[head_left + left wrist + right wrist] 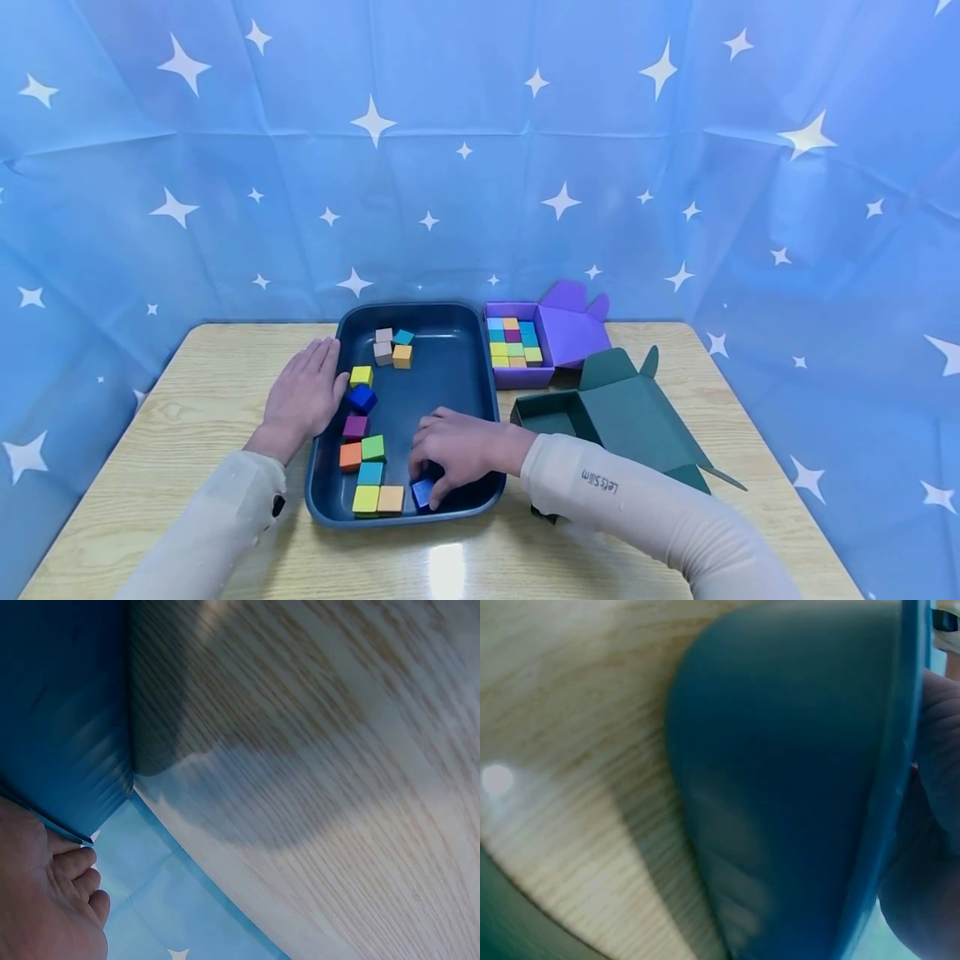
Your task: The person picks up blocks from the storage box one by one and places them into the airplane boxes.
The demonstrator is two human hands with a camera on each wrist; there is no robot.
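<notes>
A dark blue tray (442, 375) lies on the table with several coloured cubes inside, mostly along its left side. My right hand (457, 450) is over the tray's near right corner, pinching a blue cube (422, 492) between thumb and fingers. Beside that cube sit an orange-tan cube (391, 499) and a yellow cube (365, 499). My left hand (306, 390) rests along the tray's left rim, fingers extended forward. The left wrist view shows this hand (45, 892) against the rim; in the right wrist view the tray wall (780, 750) covers much of the right hand (941, 765).
Right of the tray, an open purple box (525, 378) holds rows of coloured cubes. Nearer stands an open dark green box (551, 408), its lid (637, 417) folded out to the right and partly behind my right forearm. A starry blue cloth (465, 192) hangs behind the table.
</notes>
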